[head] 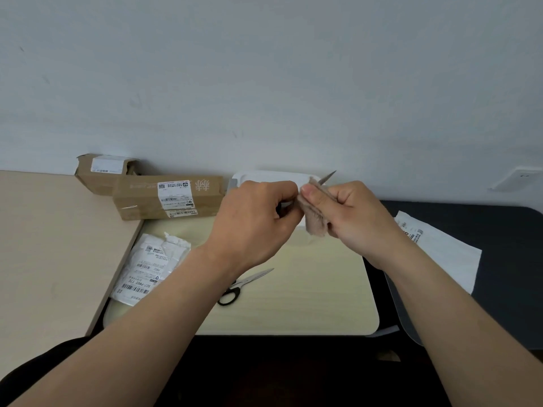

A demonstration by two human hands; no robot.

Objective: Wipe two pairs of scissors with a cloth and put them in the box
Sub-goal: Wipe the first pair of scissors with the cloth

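My left hand [255,218] grips the handle end of one pair of scissors, whose blade tip [328,177] pokes out up and to the right. My right hand [349,212] pinches a beige cloth [316,221] around that blade. Both hands hover in front of the white box [264,176], which stands against the wall and is partly hidden by them. A second pair of scissors [244,284] with black handles lies flat on the pale yellow table [308,289], below my left wrist.
Two brown cardboard boxes [167,196] stand at the back left. A white labelled mailer bag [150,268] lies on the left of the table, another white bag [440,248] on the dark surface at right. A beige desk [53,245] adjoins on the left.
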